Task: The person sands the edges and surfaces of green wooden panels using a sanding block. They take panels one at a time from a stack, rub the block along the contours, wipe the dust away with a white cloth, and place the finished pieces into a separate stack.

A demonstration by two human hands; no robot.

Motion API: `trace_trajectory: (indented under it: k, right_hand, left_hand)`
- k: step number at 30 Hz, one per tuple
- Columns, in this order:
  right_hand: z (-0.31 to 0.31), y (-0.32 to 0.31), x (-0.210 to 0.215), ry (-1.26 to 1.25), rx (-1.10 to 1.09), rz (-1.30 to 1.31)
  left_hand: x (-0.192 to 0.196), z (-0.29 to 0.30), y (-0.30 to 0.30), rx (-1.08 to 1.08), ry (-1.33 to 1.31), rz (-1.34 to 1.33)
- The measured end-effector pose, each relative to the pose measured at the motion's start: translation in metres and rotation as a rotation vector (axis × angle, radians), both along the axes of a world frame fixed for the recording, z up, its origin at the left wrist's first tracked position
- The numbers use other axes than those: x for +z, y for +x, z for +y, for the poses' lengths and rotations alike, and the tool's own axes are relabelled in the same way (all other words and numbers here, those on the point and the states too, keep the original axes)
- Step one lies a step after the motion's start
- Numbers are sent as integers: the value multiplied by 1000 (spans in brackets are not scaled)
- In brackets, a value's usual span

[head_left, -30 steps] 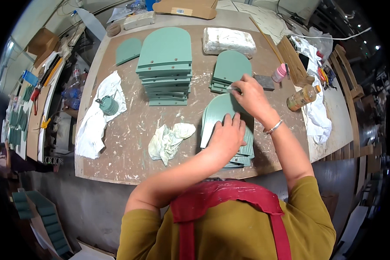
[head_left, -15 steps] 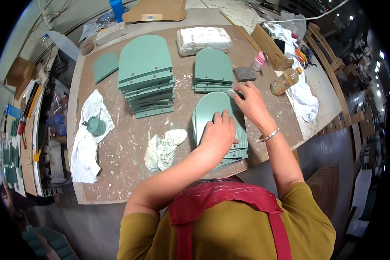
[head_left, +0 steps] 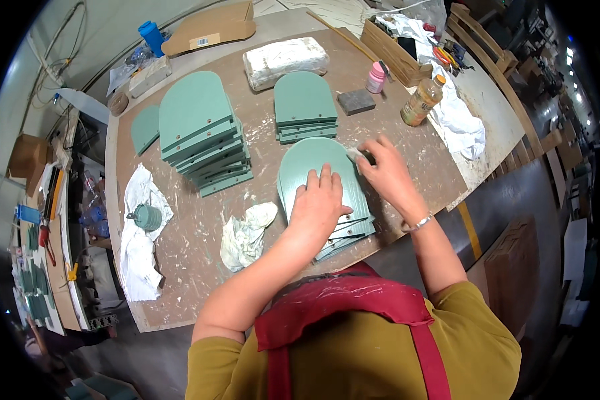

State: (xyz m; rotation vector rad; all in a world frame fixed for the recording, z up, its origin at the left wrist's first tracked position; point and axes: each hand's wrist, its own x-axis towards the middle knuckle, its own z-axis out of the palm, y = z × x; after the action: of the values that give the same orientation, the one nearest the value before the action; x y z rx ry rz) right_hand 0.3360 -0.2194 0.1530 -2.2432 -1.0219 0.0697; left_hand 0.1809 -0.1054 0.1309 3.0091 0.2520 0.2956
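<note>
3 stacks green panels [head_left: 317,163]; 2 hands, left hand [head_left: 321,203] flat on nearest.

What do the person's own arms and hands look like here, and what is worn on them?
Both forearms are bare. The left hand wears no glove and nothing shows on it or its wrist. The right hand is also ungloved, with a thin silvery bracelet at the wrist. Short mustard-yellow sleeves cover the upper arms, under a red apron with straps.

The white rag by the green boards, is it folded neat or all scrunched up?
Scrunched up. The white rag lies in a lumpy, wrinkled heap on the table, left of the left hand, with no flat folds or straight edges.
</note>
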Motion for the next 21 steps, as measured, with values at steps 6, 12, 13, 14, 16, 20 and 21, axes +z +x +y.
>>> trace_trajectory:
  k: [6,12,13,14,16,20,21]
  right_hand:
    - [-23,38,-8,267,118,316]
    - [-6,59,-42,245,357,365]
    - [-8,59,-44,276,401,356]
    - [-12,59,-45,262,412,341]
    - [-25,55,-41,310,469,261]
    - [-58,42,-28,140,526,272]
    - [-58,42,-26,232,523,279]
  left_hand:
    - [8,5,-4,-58,-23,-6]
    - [12,2,-3,-58,31,8]
    - [12,2,-3,-53,40,12]
    - [13,2,-3,-57,43,14]
    - [14,2,-2,-57,35,37]
    - [16,2,-1,-58,34,41]
    - [16,2,-1,-57,31,40]
